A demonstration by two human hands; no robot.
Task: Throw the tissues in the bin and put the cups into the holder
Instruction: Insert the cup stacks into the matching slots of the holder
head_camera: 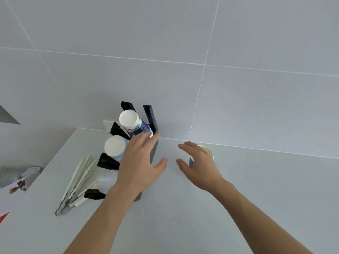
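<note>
My right hand (197, 166) is open, fingers curved, thumb apart, and has closed on nothing yet. It is beside the cup (206, 153), which stands upright on the counter (238, 198) near the wall (238, 88), mouth up. My fingers hide the cup's near side; whether they touch it I cannot tell.

My left hand (141, 162) is spread flat and empty, over the right edge of the holder (151, 116). Whether it presses the holder or only hovers above it I cannot tell.

The holder is a black rack lying along the counter with its far end at the wall. Two slots carry stacked cups, white bases toward me: the far stack (129, 120) and the near stack (114, 146). A pale rounded item sits lower in the rack; what it is I cannot tell. Tongs (77, 182) lie just left of the rack. No tissues or bin identified with certainty.

Assessment: step in hand is taking up the loose cup.

Recommendation:
- Close thumb and fingers around the mid-wall, lightly; paper will likely crush.
- Lift straight, then turn it to match the stacked cups.
- Steady the rack with my left hand while nesting, as it may slide.
- Seat it squarely on a stack.
</note>
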